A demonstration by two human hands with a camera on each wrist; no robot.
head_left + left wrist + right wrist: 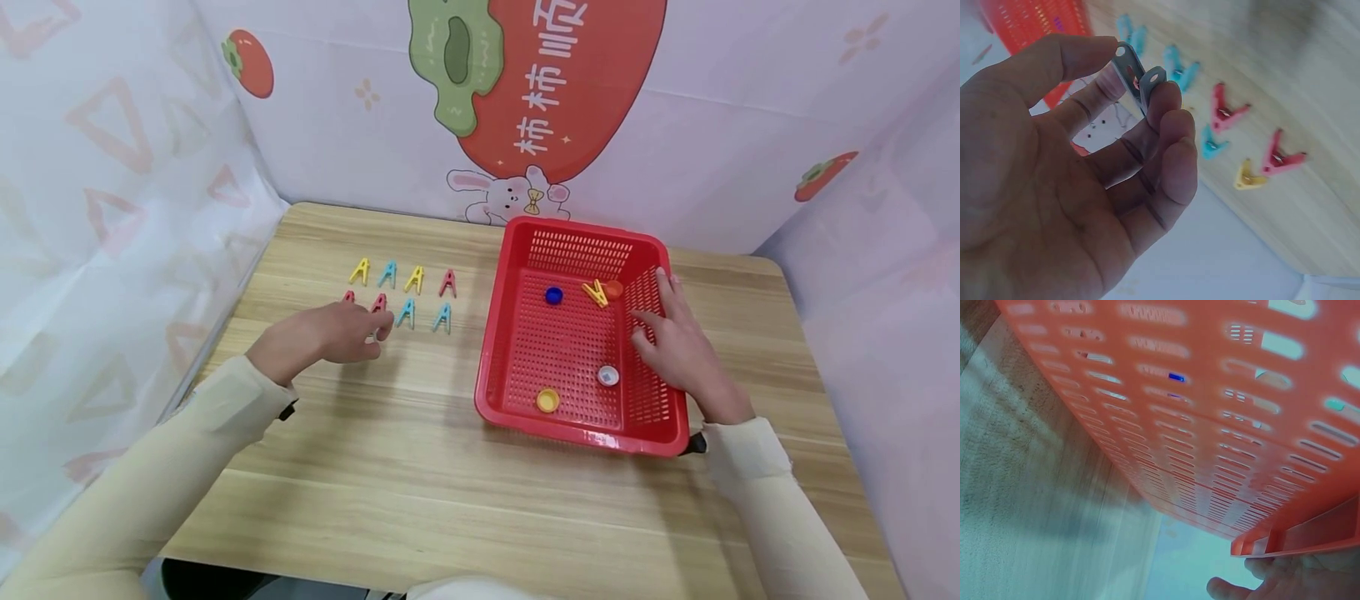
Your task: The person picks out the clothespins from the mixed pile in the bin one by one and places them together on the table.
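My left hand (341,332) hovers over rows of small clothes pegs on the table. In the left wrist view its thumb and fingertips pinch a grey-looking clothes peg (1134,76), which the hand hides in the head view. Around it lie a yellow peg (360,271), a blue peg (406,312) and a red peg (447,282), among several others. At the right, my right hand (678,350) rests over the side rim of a red plastic basket (491,350), its fingers extended and pinching nothing visible.
Inside the basket lie a blue cap (553,296), an orange cap (613,289), a white cap (607,376), a yellow cap (547,401) and a yellow peg (596,293). The wooden table (420,492) meets a printed cloth backdrop (712,150) at the back.
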